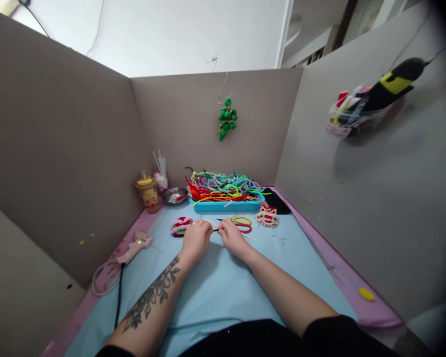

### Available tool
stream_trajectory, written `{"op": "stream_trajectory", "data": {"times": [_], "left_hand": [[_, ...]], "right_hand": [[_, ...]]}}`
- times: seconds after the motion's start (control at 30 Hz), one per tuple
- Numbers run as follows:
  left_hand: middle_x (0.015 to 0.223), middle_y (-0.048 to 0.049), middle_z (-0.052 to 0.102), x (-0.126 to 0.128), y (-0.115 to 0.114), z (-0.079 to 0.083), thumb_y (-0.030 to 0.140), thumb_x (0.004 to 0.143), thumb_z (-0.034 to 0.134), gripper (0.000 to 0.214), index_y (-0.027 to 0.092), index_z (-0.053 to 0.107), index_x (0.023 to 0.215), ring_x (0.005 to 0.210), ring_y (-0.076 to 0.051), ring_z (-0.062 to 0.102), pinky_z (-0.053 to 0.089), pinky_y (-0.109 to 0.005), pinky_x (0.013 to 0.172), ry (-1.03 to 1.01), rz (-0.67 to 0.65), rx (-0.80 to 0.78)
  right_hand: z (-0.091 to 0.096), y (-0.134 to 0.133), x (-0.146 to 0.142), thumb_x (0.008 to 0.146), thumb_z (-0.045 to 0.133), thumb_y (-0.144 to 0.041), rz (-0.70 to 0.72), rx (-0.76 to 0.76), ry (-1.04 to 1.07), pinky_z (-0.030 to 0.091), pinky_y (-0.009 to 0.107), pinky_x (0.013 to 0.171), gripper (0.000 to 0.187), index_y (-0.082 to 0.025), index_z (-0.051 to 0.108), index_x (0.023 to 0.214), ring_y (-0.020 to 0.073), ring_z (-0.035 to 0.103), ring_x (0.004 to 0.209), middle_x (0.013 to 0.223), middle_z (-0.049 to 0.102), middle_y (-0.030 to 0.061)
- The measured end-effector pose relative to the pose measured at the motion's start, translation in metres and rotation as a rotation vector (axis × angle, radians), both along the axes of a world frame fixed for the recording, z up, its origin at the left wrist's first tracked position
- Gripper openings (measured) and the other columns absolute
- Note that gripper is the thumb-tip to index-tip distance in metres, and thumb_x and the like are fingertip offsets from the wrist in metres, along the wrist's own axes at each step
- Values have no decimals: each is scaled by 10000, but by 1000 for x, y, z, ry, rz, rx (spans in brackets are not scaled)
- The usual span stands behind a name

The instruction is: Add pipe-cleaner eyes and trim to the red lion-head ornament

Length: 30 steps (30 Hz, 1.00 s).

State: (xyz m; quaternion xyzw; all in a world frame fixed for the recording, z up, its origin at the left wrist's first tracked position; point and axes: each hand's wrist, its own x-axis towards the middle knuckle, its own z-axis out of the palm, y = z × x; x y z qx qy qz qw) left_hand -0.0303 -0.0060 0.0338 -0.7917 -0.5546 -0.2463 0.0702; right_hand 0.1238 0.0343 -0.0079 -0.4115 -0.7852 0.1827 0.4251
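My left hand and my right hand rest close together on the light blue mat, fingers curled in a pinch. Between them runs a thin dark strand, too small to name surely. Just left of my left hand lies a red, white and green fuzzy piece. Beyond my right hand lie scissors with yellow and red handles and a white and red fuzzy figure.
A blue tray heaped with coloured pipe cleaners stands at the back. Left of it are a metal dish and a yellow-lidded cup. A pink glue gun with its cord lies at the left. Grey partition walls surround the desk; a green ornament hangs on the back wall.
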Motion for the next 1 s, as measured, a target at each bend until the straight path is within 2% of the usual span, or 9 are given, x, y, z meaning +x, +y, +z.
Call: {"op": "stream_trajectory", "data": {"times": [0.2,0.3,0.4,0.5,0.57,0.67,0.77,0.9,1.0], "left_hand": [[791,-46,605,7,0,-4,182,851,472,147,178,592,766,767,-174,532,374,-279,686,-174,-58,11],[786,-50,596,13,-1,-5,187,854,463,151,177,585,766,767,-177,527,380,-281,685,-216,-54,14],[801,-55,595,19,-3,-7,198,854,463,144,179,583,776,797,-186,525,388,-290,711,-234,-47,15],[820,-57,600,20,-4,-11,201,854,456,149,182,587,785,814,-188,528,394,-295,726,-241,-48,-8],[820,-59,604,16,-3,-12,198,849,455,156,179,596,784,805,-186,531,397,-296,722,-252,-46,-33],[810,-65,620,-3,6,-8,209,830,472,150,173,612,791,803,-189,542,403,-302,728,-291,-19,-71],[769,-35,635,-38,17,4,250,805,491,161,171,601,891,732,-168,560,409,-276,677,-435,44,-148],[687,-22,611,-98,26,19,267,760,497,146,155,591,751,653,-159,533,364,-252,593,-421,218,-246],[576,-1,546,-128,25,20,212,688,528,90,150,557,629,581,-148,486,320,-245,545,-385,296,-390]], "right_hand": [[-2,1,-9,750,467,-244,-85,-169,387,404,294,690,121,-190,515,652,171,489,722,721,524,17],[-2,-3,-17,722,488,-295,-129,-320,582,374,255,587,132,-192,508,643,142,445,627,639,486,-14],[-1,-7,-22,696,503,-324,-112,-502,744,315,221,495,139,-196,494,644,113,387,540,574,437,-40],[1,-9,-20,674,535,-346,-74,-594,768,305,207,475,170,-193,485,621,103,389,522,560,445,-43],[3,-9,-15,672,561,-355,-33,-567,701,339,215,502,180,-185,516,635,109,426,544,574,481,-35],[5,-7,-6,698,575,-380,5,-448,575,428,262,638,231,-171,617,786,146,528,686,773,610,21],[5,-7,-2,728,570,-399,-7,-363,485,453,319,795,324,-176,641,952,172,572,838,1062,604,78],[1,-7,-2,751,570,-395,-11,-293,428,461,356,852,326,-174,642,981,176,589,861,1128,564,102],[-1,-5,0,760,573,-385,-10,-284,405,472,361,852,307,-180,645,977,180,593,875,1130,560,101]]}}
